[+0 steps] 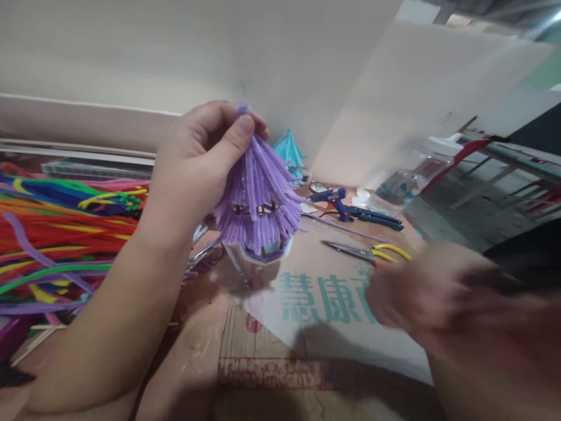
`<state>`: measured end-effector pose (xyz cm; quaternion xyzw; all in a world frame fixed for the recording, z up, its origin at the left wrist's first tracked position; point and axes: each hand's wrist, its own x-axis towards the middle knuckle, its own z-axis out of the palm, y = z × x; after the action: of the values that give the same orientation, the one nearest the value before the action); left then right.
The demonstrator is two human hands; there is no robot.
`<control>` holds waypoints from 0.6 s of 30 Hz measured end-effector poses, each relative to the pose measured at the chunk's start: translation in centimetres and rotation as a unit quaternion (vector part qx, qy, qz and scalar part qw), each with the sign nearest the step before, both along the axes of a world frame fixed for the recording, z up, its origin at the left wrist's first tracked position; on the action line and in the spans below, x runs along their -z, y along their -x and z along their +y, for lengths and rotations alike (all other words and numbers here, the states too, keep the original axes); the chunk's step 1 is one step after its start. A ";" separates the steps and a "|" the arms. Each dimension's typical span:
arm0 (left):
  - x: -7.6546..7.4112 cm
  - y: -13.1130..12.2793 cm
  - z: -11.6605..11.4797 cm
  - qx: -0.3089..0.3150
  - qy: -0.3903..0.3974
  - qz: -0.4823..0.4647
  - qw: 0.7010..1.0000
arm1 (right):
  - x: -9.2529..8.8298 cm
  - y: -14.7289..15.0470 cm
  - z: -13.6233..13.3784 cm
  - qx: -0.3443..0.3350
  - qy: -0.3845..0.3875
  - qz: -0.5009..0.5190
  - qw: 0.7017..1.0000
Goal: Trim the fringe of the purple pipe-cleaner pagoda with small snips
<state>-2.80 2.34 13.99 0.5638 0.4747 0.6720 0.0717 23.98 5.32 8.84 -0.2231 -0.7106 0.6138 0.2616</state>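
Observation:
Between thumb and fingers, my left hand [219, 137] grips the top of a purple pipe-cleaner pagoda [263, 187]. Its two fringed roof tiers hang above a pale, many-sided base, and the whole piece is held up over the table. Lower right, my right hand [421, 292] is smeared by motion, so its fingers and anything in them cannot be made out. Closest to that hand lie scissors [366, 251] with yellow handles. Behind the purple pagoda, a turquoise pagoda [289, 153] of similar make stands against the wall.
Loose pipe cleaners [65, 234] in many colours cover the left side. At the back lie a blue glue gun [333, 199] and dark-handled pliers [374, 217]. A clear plastic jar [412, 172] stands at the back right. Printed cardboard [263, 327] covers the tabletop.

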 end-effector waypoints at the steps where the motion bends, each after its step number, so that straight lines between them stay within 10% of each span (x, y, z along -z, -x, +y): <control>1: 0.0 0.2 0.1 0.014 0.003 -0.013 1.000 | 0.0 1.1 0.5 0.010 0.001 0.019 1.000; 9: 0.4 1.4 0.8 0.066 0.036 -0.063 0.995 | 1.5 5.2 2.6 0.003 0.057 0.081 0.995; 18: 5.1 1.2 4.4 0.115 0.151 0.056 0.980 | 2.5 6.1 5.0 0.034 0.088 0.091 0.991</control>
<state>-3.99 6.75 8.89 0.6343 0.5060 0.5472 0.2055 17.86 10.37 6.33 -0.2129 -0.6193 0.6822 0.3253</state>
